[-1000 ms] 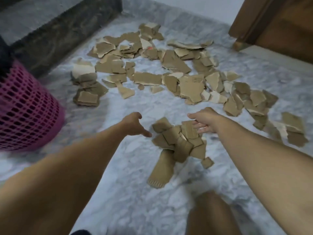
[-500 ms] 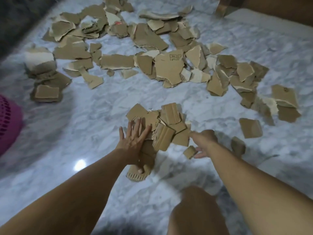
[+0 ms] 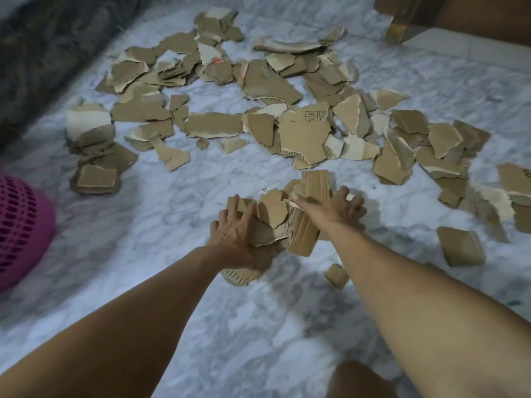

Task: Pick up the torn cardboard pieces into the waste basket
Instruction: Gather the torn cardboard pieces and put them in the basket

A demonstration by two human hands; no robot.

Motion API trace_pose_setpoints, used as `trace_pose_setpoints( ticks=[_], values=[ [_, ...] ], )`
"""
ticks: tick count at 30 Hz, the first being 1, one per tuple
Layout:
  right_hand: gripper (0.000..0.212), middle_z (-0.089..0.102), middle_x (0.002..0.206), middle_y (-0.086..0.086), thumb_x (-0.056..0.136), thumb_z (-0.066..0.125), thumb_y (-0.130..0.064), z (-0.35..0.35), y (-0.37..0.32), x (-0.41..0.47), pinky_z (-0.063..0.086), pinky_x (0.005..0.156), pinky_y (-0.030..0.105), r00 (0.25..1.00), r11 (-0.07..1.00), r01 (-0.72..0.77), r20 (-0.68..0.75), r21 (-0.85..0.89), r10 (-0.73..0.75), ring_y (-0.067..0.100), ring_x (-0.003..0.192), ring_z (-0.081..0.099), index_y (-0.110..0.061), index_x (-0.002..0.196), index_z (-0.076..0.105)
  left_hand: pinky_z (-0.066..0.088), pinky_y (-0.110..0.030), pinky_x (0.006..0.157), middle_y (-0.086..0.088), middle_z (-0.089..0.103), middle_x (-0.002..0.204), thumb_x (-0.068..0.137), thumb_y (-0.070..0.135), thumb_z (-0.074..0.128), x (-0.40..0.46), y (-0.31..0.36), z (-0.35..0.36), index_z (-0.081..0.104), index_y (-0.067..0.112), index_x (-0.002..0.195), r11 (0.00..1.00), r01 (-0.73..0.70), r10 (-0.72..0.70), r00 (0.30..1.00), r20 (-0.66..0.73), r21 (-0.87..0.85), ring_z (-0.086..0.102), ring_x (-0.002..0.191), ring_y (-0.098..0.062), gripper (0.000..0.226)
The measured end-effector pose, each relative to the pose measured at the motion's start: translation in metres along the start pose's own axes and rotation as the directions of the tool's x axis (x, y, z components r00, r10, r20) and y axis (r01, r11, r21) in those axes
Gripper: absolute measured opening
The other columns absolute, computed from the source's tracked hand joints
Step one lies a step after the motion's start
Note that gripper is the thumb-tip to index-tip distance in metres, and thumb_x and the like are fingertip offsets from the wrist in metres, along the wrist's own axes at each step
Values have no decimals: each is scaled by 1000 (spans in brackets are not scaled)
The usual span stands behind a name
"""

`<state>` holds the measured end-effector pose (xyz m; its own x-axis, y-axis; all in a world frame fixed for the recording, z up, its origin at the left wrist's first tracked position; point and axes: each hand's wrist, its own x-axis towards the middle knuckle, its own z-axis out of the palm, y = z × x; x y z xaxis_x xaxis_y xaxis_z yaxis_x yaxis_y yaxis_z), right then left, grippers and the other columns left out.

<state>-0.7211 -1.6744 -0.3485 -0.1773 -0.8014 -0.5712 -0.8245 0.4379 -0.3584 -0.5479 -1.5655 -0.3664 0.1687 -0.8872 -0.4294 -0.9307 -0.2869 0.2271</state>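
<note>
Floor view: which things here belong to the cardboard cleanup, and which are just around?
Job: pile of torn pieces between left hand and right hand; scattered cardboard; pink basket.
Not: wooden furniture; dark step.

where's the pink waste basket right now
The pink plastic lattice waste basket sits at the far left edge of the head view, partly cut off, left of the cardboard stack.
</note>
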Motion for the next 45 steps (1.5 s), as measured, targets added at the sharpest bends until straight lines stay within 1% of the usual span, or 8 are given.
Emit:
trace_pose_setpoints(
  ticks=[3,7,10,16,23,26,37,45],
  values=[
    [107,12,156,9,61,64,-83,-2,-14,11,27,106,57,988,989,141,72,-37,-138,39,141,17,-40,147,18,16,-56,113,-9,-16,157,46,71,77,7,1,-1,-6,32,150,997,69,-66,993,94,-25,-2,145,-37,139],
    [75,26,150,8,78,60,-67,-1,-26,22,32,104,53,972,962,228,91,-150,-216,39,138,25,-37,142,34,38,-47,97,-9,17,143,43,65,82,11,5,4,3,30,148,992,65,-61,997,-38,106,25,127,-32,136],
    [81,34,146,11,78,76,-41,-2,-28,30,43,99,44,979,976,200,55,-89,-196,39,130,42,-23,143,30,46,-41,91,-7,30,131,45,53,87,12,8,1,12,22,147,995,94,-94,996,8,40,32,118,-28,130],
    [73,59,129,11,75,79,-37,-9,-26,33,52,90,34,975,983,85,188,163,-116,29,114,60,-5,133,49,49,-41,89,-6,36,123,56,45,85,9,11,0,36,16,125,975,207,-203,978,48,-79,35,115,-25,89],
    [106,46,144,10,62,91,-36,-5,-17,19,46,102,37,939,972,235,260,-10,-224,29,130,47,-8,146,32,46,-36,86,-13,33,123,79,21,66,4,20,4,35,11,121,926,286,-288,957,27,-245,41,110,-31,53],
    [100,48,140,7,63,92,-27,-7,-13,18,45,100,36,934,966,226,254,123,-251,29,128,48,-8,143,36,42,-32,76,-11,40,111,89,15,54,-1,22,4,38,8,120,929,226,-234,972,8,-292,51,97,-30,35],
    [59,63,111,1,67,89,-10,-90,12,52,46,85,27,987,817,123,14,563,-158,20,100,59,-8,115,56,40,-27,69,-4,50,116,71,19,78,20,38,-34,42,14,129,817,173,-218,976,-17,-550,49,91,-18,69],
    [144,60,136,4,-3,94,-53,-115,138,140,39,111,49,958,868,-127,288,480,-19,27,130,52,-12,131,59,46,-34,94,-10,33,135,66,27,84,43,95,-12,40,17,135,834,134,-134,990,39,-535,45,121,-30,83]
  ],
)
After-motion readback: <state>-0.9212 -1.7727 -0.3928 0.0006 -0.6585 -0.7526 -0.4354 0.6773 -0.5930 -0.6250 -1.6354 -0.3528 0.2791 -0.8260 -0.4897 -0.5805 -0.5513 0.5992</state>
